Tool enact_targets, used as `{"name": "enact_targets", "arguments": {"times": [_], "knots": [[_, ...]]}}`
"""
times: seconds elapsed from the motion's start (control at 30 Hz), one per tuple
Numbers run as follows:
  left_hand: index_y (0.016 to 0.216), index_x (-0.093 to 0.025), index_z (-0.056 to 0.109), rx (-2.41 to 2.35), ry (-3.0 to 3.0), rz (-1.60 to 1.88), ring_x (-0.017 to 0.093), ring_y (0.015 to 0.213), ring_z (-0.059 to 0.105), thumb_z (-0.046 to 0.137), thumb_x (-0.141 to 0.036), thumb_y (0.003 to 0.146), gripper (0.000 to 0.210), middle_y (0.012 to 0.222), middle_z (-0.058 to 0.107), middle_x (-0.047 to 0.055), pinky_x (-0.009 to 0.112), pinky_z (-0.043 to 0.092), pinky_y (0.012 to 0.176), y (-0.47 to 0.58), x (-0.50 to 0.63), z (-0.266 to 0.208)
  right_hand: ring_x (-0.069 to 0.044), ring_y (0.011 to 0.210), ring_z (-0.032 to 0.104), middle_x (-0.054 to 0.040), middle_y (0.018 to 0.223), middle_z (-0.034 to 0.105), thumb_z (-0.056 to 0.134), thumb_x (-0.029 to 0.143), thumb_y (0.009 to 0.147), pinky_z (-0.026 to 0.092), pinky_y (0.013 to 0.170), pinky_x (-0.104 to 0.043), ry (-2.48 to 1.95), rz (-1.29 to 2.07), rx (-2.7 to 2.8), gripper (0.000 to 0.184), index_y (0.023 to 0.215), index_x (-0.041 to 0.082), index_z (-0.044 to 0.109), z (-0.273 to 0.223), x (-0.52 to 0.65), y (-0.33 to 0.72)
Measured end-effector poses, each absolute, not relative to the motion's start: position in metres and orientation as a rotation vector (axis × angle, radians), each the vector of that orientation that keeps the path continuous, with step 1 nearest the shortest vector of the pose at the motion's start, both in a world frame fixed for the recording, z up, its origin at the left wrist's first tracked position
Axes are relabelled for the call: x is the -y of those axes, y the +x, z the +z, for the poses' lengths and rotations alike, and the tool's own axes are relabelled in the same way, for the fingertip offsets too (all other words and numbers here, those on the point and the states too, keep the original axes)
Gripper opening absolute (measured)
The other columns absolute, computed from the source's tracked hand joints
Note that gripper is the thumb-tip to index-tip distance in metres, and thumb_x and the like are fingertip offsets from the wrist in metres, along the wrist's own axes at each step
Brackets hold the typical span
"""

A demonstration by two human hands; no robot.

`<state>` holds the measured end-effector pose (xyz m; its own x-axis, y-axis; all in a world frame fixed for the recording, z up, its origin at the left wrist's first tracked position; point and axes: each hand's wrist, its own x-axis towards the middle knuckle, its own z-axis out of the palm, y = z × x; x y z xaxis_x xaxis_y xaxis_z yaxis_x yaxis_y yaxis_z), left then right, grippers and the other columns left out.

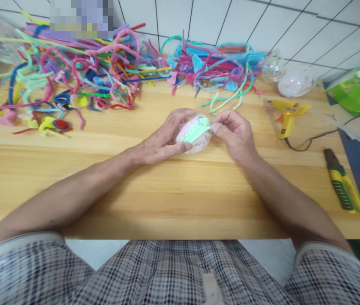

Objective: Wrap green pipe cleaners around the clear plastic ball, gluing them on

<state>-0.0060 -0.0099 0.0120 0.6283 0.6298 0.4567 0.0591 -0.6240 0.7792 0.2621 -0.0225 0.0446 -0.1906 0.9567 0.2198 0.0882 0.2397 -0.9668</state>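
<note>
A clear plastic ball [201, 145] with mint-green pipe cleaners [195, 130] and a pale lilac one [184, 129] across it is between my hands, over the middle of the wooden table. My left hand [163, 142] grips the ball from the left, thumb on the near side and fingers around the far side. At the ball's right edge, my right hand [235, 131] is closed in a pinch where the mint-green band ends. Its fingertips partly hide what they hold.
Tangled coloured pipe cleaners [81, 72] lie along the back left, blue and pink bundles [218, 59] behind the ball. Clear balls [294, 82], a yellow glue gun [287, 116] with its cord, pliers [341, 182] and a green bag [355, 91] are on the right.
</note>
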Motion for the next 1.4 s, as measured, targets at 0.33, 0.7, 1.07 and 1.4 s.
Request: {"name": "enact_targets", "arguments": {"times": [0.33, 0.7, 1.07, 1.4], "knots": [[0.172, -0.036, 0.046, -0.601, 2.061, 0.947, 0.041, 0.166, 0.047, 0.075, -0.061, 0.104, 0.079, 0.175, 0.049, 0.013, 0.064, 0.041, 0.14, -0.004, 0.012, 0.012, -0.016, 0.069, 0.058, 0.0034, 0.078, 0.063, 0.095, 0.074, 0.081, 0.05, 0.063, -0.033, -1.067, 0.985, 1.573, 0.052, 0.088, 0.029, 0.068, 0.05, 0.035, 0.255], [0.167, -0.037, 0.052, -0.633, 2.057, 0.981, 0.041, 0.161, 0.052, 0.075, -0.066, 0.102, 0.075, 0.169, 0.055, 0.011, 0.063, 0.044, 0.138, 0.0, 0.01, 0.012, -0.018, 0.075, 0.061, 0.0021, 0.083, 0.064, 0.092, 0.074, 0.085, 0.054, 0.068, -0.034, -1.049, 0.989, 1.559, 0.05, 0.09, 0.029, 0.071, 0.051, 0.035, 0.256], [0.166, -0.038, 0.052, -0.621, 2.097, 1.013, 0.04, 0.16, 0.054, 0.073, -0.065, 0.104, 0.071, 0.165, 0.058, 0.01, 0.063, 0.045, 0.137, 0.004, 0.012, 0.013, -0.022, 0.085, 0.062, -0.0015, 0.09, 0.064, 0.098, 0.055, 0.087, 0.058, 0.078, -0.041, -0.985, 0.734, 1.671, 0.03, 0.089, 0.031, 0.079, 0.05, 0.039, 0.254], [0.166, -0.035, 0.051, -0.632, 2.128, 1.035, 0.038, 0.158, 0.055, 0.075, -0.063, 0.104, 0.072, 0.163, 0.059, 0.013, 0.061, 0.046, 0.136, 0.004, 0.011, 0.011, -0.031, 0.108, 0.068, -0.0066, 0.105, 0.068, 0.092, 0.05, 0.092, 0.064, 0.095, -0.054, -0.992, 0.548, 1.759, 0.023, 0.094, 0.033, 0.077, 0.058, 0.049, 0.254]]}}
